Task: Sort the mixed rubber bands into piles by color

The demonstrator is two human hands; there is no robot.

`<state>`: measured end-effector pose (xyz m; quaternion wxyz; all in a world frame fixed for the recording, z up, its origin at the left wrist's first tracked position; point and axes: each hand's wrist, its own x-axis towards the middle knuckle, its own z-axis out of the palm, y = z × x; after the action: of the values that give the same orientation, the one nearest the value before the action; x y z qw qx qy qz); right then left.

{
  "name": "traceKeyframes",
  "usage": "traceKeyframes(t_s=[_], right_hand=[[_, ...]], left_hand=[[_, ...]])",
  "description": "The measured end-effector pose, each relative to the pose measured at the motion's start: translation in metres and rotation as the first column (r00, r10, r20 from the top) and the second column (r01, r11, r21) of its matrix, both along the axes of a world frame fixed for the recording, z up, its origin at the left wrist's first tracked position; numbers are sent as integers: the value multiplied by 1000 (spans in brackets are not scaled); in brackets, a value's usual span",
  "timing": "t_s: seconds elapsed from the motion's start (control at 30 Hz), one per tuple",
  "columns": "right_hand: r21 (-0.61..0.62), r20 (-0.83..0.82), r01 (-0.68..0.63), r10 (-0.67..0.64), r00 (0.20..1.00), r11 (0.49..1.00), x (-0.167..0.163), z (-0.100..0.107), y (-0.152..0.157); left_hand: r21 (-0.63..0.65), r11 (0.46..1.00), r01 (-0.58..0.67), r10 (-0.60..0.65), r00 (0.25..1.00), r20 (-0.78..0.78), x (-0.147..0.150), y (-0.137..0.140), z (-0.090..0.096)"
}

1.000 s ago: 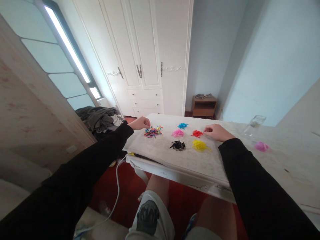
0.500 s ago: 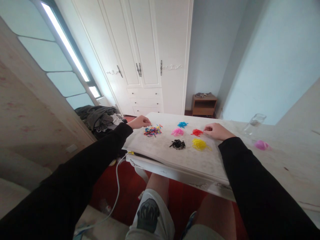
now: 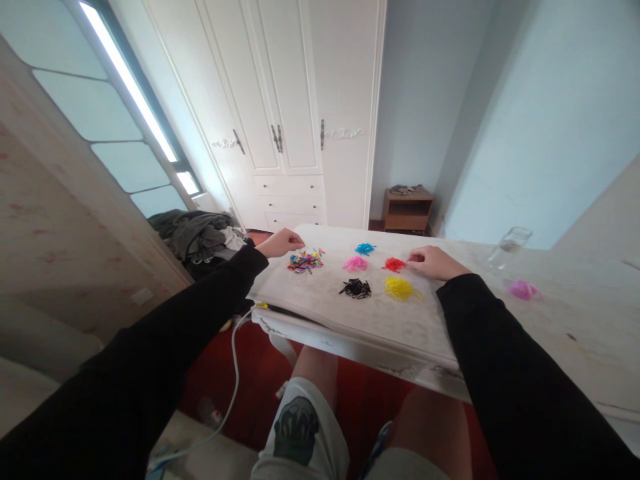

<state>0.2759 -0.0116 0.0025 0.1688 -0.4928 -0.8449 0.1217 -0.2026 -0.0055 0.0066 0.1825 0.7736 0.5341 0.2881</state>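
Loosely heaped on the tabletop (image 3: 380, 319), the mixed-colour pile (image 3: 305, 263) of small strip-like pieces lies just beside the left hand (image 3: 280, 244), near the tabletop's far left end. That hand has its fingertips drawn together at the pile's far edge; whether a piece is pinched between them is too small to tell. To the right sit single-colour piles: blue (image 3: 365, 249) farthest back, pink (image 3: 355, 264) and red (image 3: 395, 265) in the middle, black (image 3: 355, 289) and yellow (image 3: 399, 289) nearer the person. The right hand (image 3: 434, 263) rests with curled fingers just beside the red pile, its grip impossible to make out. Farther right are a see-through glass vessel (image 3: 509, 248) and a purple-pink bundle (image 3: 523, 289). The tabletop is whitish, faintly mottled, with a carved front edge. Beyond it stands a white wardrobe (image 3: 345, 80) with dark handles and drawers, a small brown cabinet (image 3: 409, 212) beside a pale blue wall (image 3: 545, 120). On the left, dark clothes (image 3: 195, 237) lie heaped below a narrow window (image 3: 127, 77); the floor (image 3: 365, 380) is red.
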Motion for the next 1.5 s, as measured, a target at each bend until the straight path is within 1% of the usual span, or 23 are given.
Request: traceKeyframes(t_s=[0.1,0.23,0.37,0.47,0.53,0.6,0.73,0.97,1.03,1.07,1.13,1.2,1.27,1.4,1.5], right_hand=[[-4,-7,-6,6,1000,1000,1,-1,1],[-6,-17,-11,11,1000,1000,2,-3,2],[-5,-21,-6,6,1000,1000,2,-4,3],[-11,-14,-2,2,1000,1000,2,-4,2],[-14,-4,-4,4,1000,1000,2,-4,2],[-11,4,-4,4,1000,1000,1,-3,1],[-16,2,-7,7,1000,1000,1,-2,1],[-12,-7,-10,10,1000,1000,1,-3,2],[-17,-12,-13,13,1000,1000,2,-3,2],[-20,-15,-16,15,1000,1000,2,-3,2],[-21,-19,-15,15,1000,1000,1,-3,1],[-14,-22,-7,7,1000,1000,0,-2,0],[-11,-25,2,-2,1000,1000,-1,-2,-1],[-5,-53,12,-12,999,1000,-2,-1,-1],[25,-118,5,-2,993,1000,-4,1,-2]], left_hand=[[34,999,41,-40,999,-21,14,-3,5],[5,992,130,-129,989,-72,37,-6,7],[31,988,153,-146,975,-167,58,-8,4],[6,984,179,-173,957,-233,70,-9,0],[-32,982,186,-187,945,-267,74,-9,-2],[-46,986,161,-167,943,-287,76,-10,-5],[-24,994,105,-108,948,-300,77,-10,-7],[-4,995,103,-100,954,-282,77,-11,-3],[5,993,115,-110,963,-246,76,-10,0],[-6,991,130,-129,971,-200,77,-10,1],[-72,980,188,-191,981,-43,78,-11,3],[-147,955,257,-238,962,134,83,-13,5],[-173,939,296,-248,935,255,90,-16,7],[-154,939,309,-237,901,363,114,-20,10],[-132,932,337,-254,870,424,138,-16,10]])
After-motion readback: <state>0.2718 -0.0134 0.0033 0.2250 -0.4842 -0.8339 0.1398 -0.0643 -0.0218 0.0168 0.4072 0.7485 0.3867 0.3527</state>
